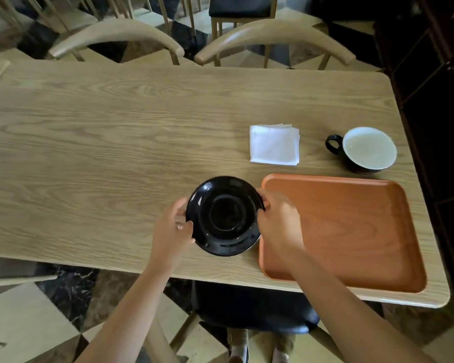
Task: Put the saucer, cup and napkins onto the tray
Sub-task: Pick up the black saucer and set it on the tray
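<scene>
A glossy black saucer [224, 216] is near the table's front edge, just left of the orange tray [351, 231]. My left hand [172, 233] grips its left rim and my right hand [279, 218] grips its right rim; I cannot tell if it is lifted off the wood. The tray holds nothing. A stack of white napkins [274, 144] lies beyond the tray's far left corner. A black cup [364, 150] with a pale inside stands beyond the tray's far edge, handle pointing left.
The wooden table [116, 142] stretches wide to the left. Two curved-back chairs [116, 38] stand along the far side. A dark-seated chair [254, 307] is under the near edge. A dark cabinet [435, 100] runs along the right.
</scene>
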### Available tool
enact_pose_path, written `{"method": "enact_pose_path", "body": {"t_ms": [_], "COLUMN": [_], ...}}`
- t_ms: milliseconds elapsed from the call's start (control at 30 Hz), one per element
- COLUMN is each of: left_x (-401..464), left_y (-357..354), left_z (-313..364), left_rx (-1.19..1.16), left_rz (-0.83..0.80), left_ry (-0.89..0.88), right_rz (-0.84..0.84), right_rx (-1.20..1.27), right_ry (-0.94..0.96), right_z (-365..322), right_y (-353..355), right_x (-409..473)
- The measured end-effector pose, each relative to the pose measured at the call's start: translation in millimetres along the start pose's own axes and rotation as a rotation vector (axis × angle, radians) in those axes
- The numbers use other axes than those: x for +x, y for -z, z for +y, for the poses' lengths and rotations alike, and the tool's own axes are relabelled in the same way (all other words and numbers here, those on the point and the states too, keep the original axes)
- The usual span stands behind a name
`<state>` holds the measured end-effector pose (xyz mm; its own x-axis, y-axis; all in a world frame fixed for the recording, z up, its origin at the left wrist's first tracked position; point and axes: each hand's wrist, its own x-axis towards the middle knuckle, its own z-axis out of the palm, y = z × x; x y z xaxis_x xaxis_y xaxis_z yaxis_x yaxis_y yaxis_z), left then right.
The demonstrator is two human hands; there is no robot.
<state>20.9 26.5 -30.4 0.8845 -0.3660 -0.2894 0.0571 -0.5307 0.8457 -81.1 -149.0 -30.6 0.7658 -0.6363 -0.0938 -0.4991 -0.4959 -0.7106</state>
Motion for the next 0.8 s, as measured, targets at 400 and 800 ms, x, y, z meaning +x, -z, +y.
{"method": "enact_pose_path", "body": {"t_ms": [400, 800], "left_x": [17.6, 28.8], "left_y": [-83.3, -108.9], "left_z": [54.5, 59.0], "left_rx": [0.019, 0.294], "left_rz": [-0.226, -0.228], "left_ry": [-0.071, -0.304], "right_rz": [0.099, 0.055], "right_rx": [0.171, 0.206], "right_ry": [-0.243, -0.347], "right_z": [66.4, 101.6], "right_y": [89.7, 88.9], "right_x": [7.7, 10.8]}}
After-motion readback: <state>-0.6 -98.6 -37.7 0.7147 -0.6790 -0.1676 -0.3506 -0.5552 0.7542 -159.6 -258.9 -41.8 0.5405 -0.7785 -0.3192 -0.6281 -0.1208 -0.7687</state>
